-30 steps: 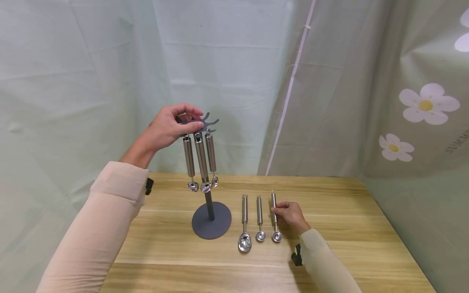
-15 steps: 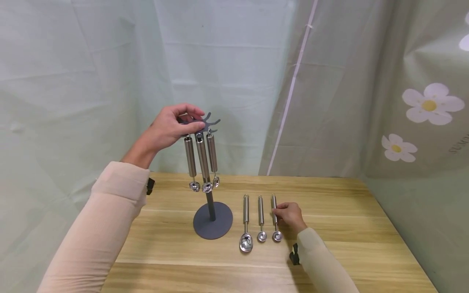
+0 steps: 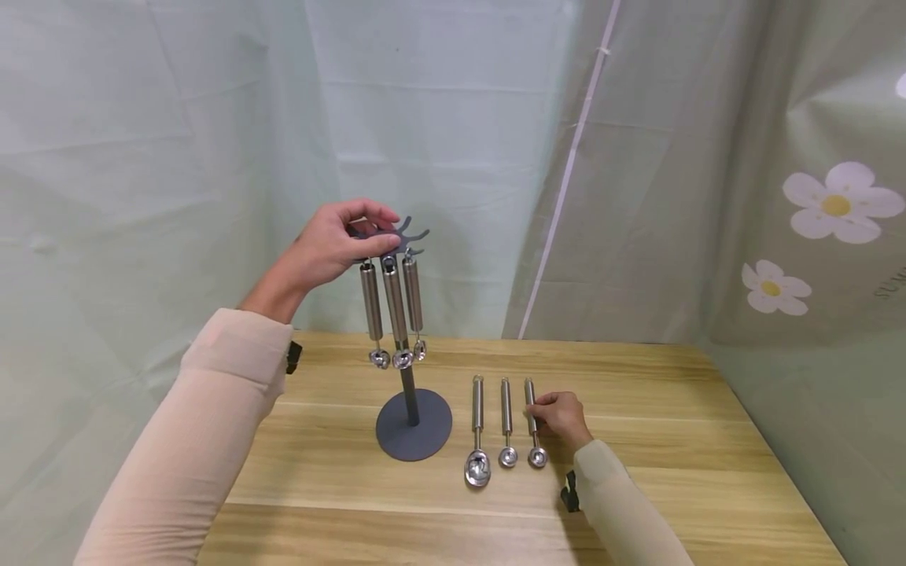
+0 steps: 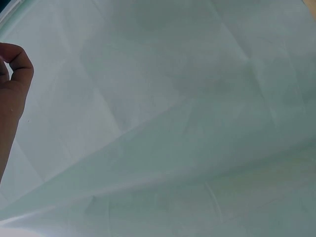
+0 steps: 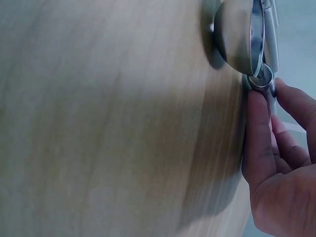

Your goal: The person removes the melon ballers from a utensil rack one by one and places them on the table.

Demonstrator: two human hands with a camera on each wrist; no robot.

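A dark grey stand (image 3: 414,424) with a round base and a hooked top (image 3: 406,236) rises from the wooden table (image 3: 658,440). Three steel scoops (image 3: 395,310) hang from its hooks. My left hand (image 3: 333,244) grips the hooked top. Three more steel scoops lie side by side on the table right of the base: a large one (image 3: 477,428), a middle one (image 3: 506,420) and the rightmost one (image 3: 531,420). My right hand (image 3: 562,417) pinches the handle of the rightmost scoop (image 5: 261,74), which lies flat on the wood.
Pale green cloth (image 3: 460,141) hangs close behind the table, and a flower-printed sheet (image 3: 814,220) closes the right side. The left wrist view shows only cloth (image 4: 187,123) and a bit of the left hand (image 4: 12,84).
Almost nothing: both hands keep their holds. The view has shifted slightly, and the right hand has settled a little closer on the rightmost scoop's handle.
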